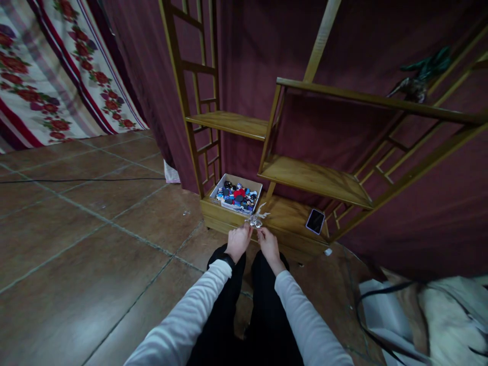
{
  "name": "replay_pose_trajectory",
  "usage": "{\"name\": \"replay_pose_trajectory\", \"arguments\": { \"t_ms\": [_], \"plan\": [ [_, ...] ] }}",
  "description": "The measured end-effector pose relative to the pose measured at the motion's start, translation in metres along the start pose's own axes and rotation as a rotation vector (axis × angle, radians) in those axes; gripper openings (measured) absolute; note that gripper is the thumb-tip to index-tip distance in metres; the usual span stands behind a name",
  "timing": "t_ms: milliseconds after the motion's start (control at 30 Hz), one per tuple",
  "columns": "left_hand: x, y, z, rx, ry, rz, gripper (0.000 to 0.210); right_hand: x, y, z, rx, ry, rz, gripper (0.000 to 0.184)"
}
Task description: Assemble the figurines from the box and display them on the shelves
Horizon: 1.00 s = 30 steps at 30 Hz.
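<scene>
My left hand (239, 240), with a dark band at its wrist, is closed on the lower left side of a small shiny, silvery see-through object with pale branching tips (256, 220). Its exact kind is too small to make out. From the lower right, my right hand (269, 244) pinches the same object, and the two hands are close together above my knees. Just beyond them, a white open box (227, 205) sits on the low wooden shelf. It is filled with many small coloured pieces (238, 194), mostly blue, black, red and white.
A wooden shelf unit (316, 180) stands ahead against a maroon curtain. On its bottom board lies a dark-screened device (315, 221); a green and brown ornament (417, 81) is higher up. White bags (446, 315) are at the lower right. A black cable (95, 180) crosses the tiled floor.
</scene>
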<state>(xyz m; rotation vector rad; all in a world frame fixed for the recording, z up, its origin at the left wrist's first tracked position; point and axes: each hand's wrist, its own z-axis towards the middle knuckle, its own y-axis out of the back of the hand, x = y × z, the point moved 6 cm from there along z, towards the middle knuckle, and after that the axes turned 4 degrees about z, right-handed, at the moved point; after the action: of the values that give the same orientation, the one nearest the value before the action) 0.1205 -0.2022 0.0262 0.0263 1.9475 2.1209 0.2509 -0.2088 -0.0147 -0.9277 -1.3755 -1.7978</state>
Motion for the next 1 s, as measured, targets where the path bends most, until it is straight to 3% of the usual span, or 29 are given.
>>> {"name": "replay_pose_trajectory", "arguments": {
  "t_ms": [300, 1000],
  "plan": [
    [-0.011, -0.002, -0.01, 0.067, -0.137, 0.133, 0.025, -0.006, 0.001, -0.002, 0.016, -0.005, -0.043, 0.018],
    [-0.015, -0.007, -0.012, -0.015, -0.25, 0.147, 0.021, -0.008, 0.0, -0.007, 0.018, -0.001, -0.02, 0.022]
  ]
}}
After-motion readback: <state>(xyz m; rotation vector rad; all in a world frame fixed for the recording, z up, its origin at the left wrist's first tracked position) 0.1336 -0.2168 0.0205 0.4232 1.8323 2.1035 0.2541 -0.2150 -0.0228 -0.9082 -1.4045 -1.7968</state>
